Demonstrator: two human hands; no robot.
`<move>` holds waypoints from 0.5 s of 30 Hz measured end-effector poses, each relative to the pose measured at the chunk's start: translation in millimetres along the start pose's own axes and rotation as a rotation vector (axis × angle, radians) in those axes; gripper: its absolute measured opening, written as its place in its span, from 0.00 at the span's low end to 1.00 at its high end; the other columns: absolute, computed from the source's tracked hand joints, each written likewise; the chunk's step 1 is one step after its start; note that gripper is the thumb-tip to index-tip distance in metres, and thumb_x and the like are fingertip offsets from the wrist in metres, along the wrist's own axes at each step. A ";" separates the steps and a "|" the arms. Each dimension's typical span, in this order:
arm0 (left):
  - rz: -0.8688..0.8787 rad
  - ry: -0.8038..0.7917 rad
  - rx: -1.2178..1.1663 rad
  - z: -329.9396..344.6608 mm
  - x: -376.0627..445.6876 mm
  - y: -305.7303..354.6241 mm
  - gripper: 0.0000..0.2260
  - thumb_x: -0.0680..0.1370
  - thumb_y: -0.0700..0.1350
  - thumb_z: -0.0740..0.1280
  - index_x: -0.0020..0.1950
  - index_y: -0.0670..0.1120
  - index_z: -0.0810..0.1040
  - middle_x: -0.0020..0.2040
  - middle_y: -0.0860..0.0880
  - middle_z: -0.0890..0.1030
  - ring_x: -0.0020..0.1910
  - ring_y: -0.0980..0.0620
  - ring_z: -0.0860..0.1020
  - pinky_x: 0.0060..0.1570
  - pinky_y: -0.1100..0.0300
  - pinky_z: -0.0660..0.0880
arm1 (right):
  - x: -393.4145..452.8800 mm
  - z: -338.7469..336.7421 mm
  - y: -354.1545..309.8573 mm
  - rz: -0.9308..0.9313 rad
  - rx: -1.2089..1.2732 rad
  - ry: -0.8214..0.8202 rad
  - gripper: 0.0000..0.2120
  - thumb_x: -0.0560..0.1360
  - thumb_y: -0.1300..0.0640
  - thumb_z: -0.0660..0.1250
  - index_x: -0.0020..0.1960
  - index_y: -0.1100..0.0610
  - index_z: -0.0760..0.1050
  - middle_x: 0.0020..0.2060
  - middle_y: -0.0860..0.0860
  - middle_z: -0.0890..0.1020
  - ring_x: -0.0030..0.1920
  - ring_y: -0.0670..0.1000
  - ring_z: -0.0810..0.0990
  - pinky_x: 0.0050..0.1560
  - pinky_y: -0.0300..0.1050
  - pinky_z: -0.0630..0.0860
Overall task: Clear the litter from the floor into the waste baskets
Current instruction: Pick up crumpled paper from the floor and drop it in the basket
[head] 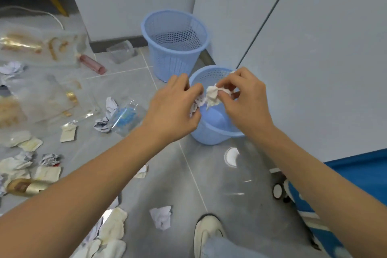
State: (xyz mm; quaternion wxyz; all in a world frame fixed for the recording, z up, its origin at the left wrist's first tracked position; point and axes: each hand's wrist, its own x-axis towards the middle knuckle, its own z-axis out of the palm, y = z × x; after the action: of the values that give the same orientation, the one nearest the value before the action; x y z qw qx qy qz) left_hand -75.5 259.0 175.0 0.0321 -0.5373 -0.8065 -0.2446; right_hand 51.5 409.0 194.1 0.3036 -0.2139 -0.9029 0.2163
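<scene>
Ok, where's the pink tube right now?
In the head view, the pink tube lies on the floor at upper left, left of the far blue basket, between the clear plastic box and the clear packaging.

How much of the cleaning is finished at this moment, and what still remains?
Done: nothing shows inside either blue basket.
In hand: the left hand and right hand hold crumpled paper over the near basket.
Left: paper balls and clear plastic bags litter the floor.

Pale blue lattice-mesh baskets (174,44); white crumpled paper (212,95); grey floor tiles (219,184); pink tube (92,64).
</scene>
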 end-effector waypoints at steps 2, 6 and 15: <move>0.025 -0.044 -0.008 22.5 27.7 10.3 0.11 0.73 0.48 0.68 0.53 0.47 0.74 0.50 0.46 0.71 0.51 0.43 0.71 0.37 0.48 0.72 | 5.0 -1.3 21.1 0.072 -0.045 -0.013 0.06 0.71 0.65 0.73 0.47 0.58 0.83 0.42 0.51 0.78 0.40 0.50 0.79 0.45 0.52 0.78; -0.015 -0.200 0.038 52.9 63.8 22.6 0.17 0.74 0.55 0.70 0.60 0.49 0.75 0.55 0.46 0.72 0.59 0.43 0.71 0.47 0.48 0.73 | 12.5 2.9 49.2 0.145 -0.116 -0.083 0.07 0.71 0.61 0.73 0.48 0.55 0.84 0.43 0.49 0.76 0.43 0.52 0.78 0.48 0.54 0.78; -0.044 -0.061 -0.011 6.0 -18.3 -19.0 0.25 0.76 0.59 0.67 0.70 0.52 0.74 0.55 0.48 0.75 0.56 0.44 0.74 0.48 0.49 0.75 | -21.8 4.7 7.1 -0.023 -0.154 -0.100 0.12 0.72 0.57 0.71 0.55 0.54 0.82 0.49 0.51 0.78 0.52 0.56 0.78 0.47 0.50 0.76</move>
State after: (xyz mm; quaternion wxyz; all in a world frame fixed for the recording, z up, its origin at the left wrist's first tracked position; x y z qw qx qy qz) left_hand -83.3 240.2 157.1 -0.0007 -0.5267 -0.8175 -0.2330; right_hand 66.1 402.2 177.0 0.2434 -0.2150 -0.9334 0.1529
